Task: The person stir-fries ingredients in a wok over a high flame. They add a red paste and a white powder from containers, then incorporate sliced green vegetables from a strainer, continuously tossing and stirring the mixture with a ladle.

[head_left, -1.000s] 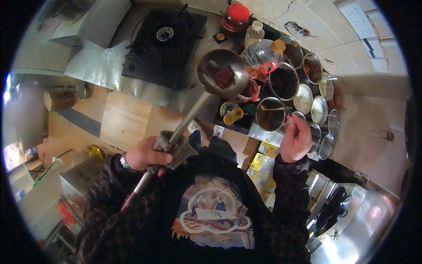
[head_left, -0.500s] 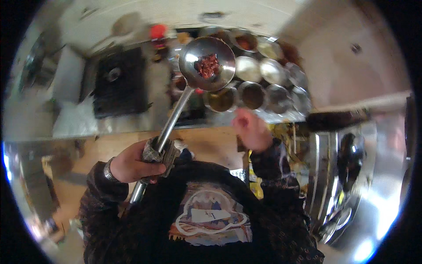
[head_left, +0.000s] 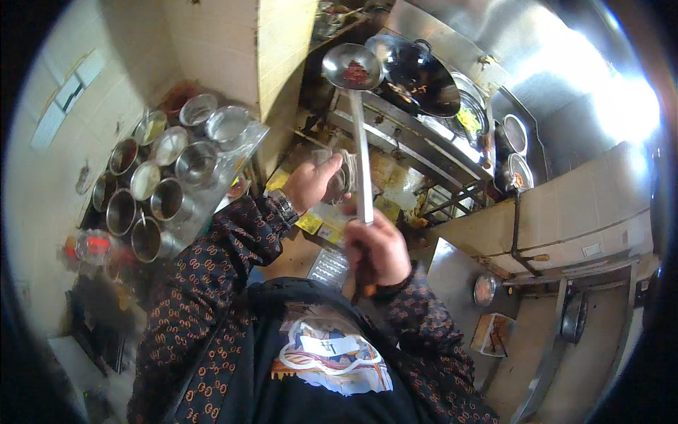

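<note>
Ladle [head_left: 359,134] in right grip [head_left: 379,249], bowl [head_left: 353,67] beyond.

Your ladle [head_left: 361,155]: silver; its food [head_left: 355,72]: dark red. Your sleeves [head_left: 226,247]: black, repeating tan motif. Wok [head_left: 439,97]: black. Wall tiles [head_left: 212,49]: pale cream.

"What fills the upper left of the frame?"

"A cream-coloured wall of square tiles [head_left: 212,63], with a narrow pale rectangular strip [head_left: 48,126] running up it at the far left."

"And the upper right?"

"Shiny silver sheet-metal panelling [head_left: 558,60], where a white glare [head_left: 625,106] (bright enough to wash out the surface) spreads toward the rim."

"Under that?"

"A low wall faced in cream tiles [head_left: 586,219], crossed by a thin dark pipe [head_left: 517,222]. Lower right come a flat grey metal tabletop [head_left: 452,272] and a shelf with a pale upright post [head_left: 547,346]."

"The floor?"

"A smooth brown patch of flooring [head_left: 294,256] shows near the centre."
</note>
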Motion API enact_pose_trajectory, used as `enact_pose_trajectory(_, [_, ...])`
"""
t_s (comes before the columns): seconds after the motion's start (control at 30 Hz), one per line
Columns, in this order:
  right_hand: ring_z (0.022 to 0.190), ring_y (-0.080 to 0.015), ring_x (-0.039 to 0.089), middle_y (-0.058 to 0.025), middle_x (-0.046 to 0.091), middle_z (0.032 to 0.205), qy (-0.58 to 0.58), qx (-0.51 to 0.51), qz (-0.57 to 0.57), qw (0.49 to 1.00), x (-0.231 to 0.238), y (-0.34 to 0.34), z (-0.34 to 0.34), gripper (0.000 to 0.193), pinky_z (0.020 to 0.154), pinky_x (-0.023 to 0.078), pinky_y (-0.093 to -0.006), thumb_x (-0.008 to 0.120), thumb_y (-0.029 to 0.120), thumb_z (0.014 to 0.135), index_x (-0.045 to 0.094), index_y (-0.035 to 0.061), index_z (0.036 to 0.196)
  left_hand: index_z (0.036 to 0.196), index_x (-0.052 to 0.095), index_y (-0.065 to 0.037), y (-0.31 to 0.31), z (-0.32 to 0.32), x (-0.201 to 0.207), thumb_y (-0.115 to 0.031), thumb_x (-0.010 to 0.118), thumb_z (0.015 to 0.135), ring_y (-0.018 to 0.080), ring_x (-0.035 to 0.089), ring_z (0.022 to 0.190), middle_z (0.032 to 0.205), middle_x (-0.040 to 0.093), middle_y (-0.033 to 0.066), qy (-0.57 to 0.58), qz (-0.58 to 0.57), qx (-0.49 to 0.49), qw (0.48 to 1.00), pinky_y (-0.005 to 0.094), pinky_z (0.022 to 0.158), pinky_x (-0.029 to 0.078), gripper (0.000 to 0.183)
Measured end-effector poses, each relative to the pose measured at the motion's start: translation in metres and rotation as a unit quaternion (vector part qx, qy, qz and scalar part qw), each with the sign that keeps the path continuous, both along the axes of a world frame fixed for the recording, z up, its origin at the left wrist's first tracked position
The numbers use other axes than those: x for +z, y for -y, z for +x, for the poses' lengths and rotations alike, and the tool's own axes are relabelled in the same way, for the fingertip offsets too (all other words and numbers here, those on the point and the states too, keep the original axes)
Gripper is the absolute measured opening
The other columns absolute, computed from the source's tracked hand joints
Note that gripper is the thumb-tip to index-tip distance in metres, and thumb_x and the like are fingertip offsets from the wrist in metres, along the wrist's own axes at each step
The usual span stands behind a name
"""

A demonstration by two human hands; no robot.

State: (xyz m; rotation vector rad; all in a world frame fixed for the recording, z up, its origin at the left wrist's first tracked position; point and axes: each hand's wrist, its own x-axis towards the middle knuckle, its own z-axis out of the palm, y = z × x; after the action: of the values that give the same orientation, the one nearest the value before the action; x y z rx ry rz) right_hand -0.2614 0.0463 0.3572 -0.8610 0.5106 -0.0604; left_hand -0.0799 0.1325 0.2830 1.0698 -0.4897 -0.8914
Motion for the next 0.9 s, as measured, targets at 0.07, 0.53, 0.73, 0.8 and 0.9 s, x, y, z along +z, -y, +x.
enact_pose_trajectory(0.07, [0.052,-0.0101,0.049,-0.0015,0.054,0.073,-0.051,-0.056,-0.122,0.990,-0.001,0.061,-0.010,0.028,0.044,0.040,-0.0230,0.055,0.009,0.092,0.056,0.0002,0.118,0.100,0.070,0.003,0.035,-0.002,-0.024,-0.039,0.051,0.102,0.0163,0.067,0.082,0.090,0.070,0.0054,0.070,0.150,0.011,0.986,0.0299,0.075,0.052,0.046])
enact_pose_trajectory(0.53, [0.101,-0.0403,0.065,-0.0296,0.064,0.109,-0.243,0.013,-0.674,0.697,-0.127,0.379,0.096,0.067,0.087,0.051,-0.0410,0.062,0.006,0.079,0.043,-0.0018,0.142,0.097,0.066,-0.010,0.301,0.124,-0.095,-0.044,0.055,0.099,0.0195,0.069,0.080,0.087,0.071,0.0061,-0.294,0.107,-0.025,0.949,0.0397,0.070,0.058,0.037])
enact_pose_trajectory(0.73, [0.104,-0.0346,0.067,-0.0260,0.065,0.115,-0.266,0.077,-0.603,0.748,-0.074,0.437,0.135,0.065,0.088,0.052,-0.0352,0.061,0.003,0.083,0.043,0.0031,0.145,0.101,0.060,-0.009,0.392,0.182,-0.091,-0.053,0.053,0.098,0.0204,0.066,0.075,0.089,0.065,0.0050,-0.340,0.202,-0.033,0.918,0.0450,0.063,0.060,0.045])
enact_pose_trajectory(0.8, [0.104,-0.0346,0.066,-0.0245,0.065,0.113,-0.276,0.079,-0.569,0.771,-0.069,0.452,0.132,0.064,0.088,0.051,-0.0359,0.063,0.005,0.083,0.045,0.0055,0.144,0.096,0.061,-0.006,0.406,0.181,-0.100,-0.051,0.056,0.097,0.0234,0.067,0.073,0.086,0.067,0.0095,-0.351,0.277,-0.064,0.892,0.0421,0.065,0.059,0.046])
enact_pose_trajectory(0.9, [0.088,-0.0403,0.067,-0.0261,0.067,0.097,-0.240,0.040,-0.597,0.764,-0.076,0.467,0.125,0.061,0.077,0.053,-0.0411,0.065,0.009,0.084,0.047,0.0084,0.143,0.087,0.057,-0.007,0.423,0.176,-0.101,-0.028,0.059,0.092,0.0204,0.064,0.064,0.077,0.062,0.0076,-0.355,0.315,-0.030,0.880,0.0345,0.054,0.056,0.022])
